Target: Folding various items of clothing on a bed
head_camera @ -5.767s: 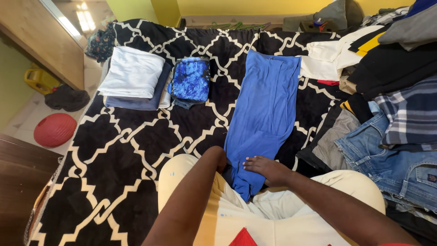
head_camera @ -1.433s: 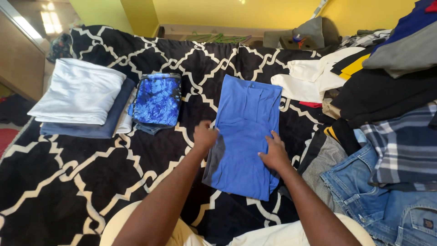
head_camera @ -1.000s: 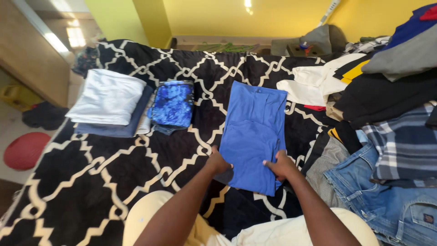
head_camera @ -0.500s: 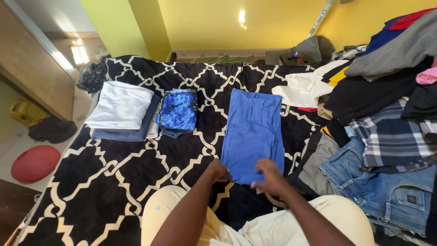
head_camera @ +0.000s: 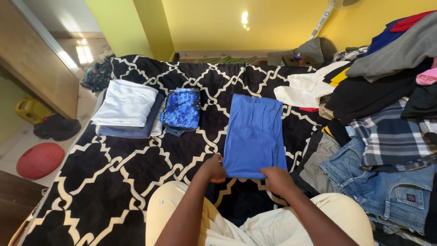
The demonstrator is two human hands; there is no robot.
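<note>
Blue garment (head_camera: 254, 134): we see it folded into a long rectangle, lying flat on the bed, its near edge at our hands and its far edge toward the yellow wall.
Left hand (head_camera: 213, 167): our grip is clenched on the near left corner of the blue garment, fingers curled over the fold.
Right hand (head_camera: 276, 178): our grip pinches the near right edge of the same garment; both hands sit just beside each other along that edge.
Bed cover (head_camera: 114, 182): black with a cream lattice pattern; it carries the garment and the folded stacks.
Patterned blue piece (head_camera: 182, 109): folded, near the garment's left, apart from it.
White folded stack (head_camera: 126, 104): we note a white piece resting on a grey-blue one, just left of the patterned piece.
Unfolded pile (head_camera: 387, 105): heaped to the right of the garment; a plaid shirt (head_camera: 391, 136) lies above denim (head_camera: 387, 191), with dark, grey and white (head_camera: 305, 89) pieces farther back.
Knees (head_camera: 173, 214): our cream trousers meet the bed's near edge.
Floor, left: a red round object (head_camera: 40, 160) and a yellow container (head_camera: 27, 111).
</note>
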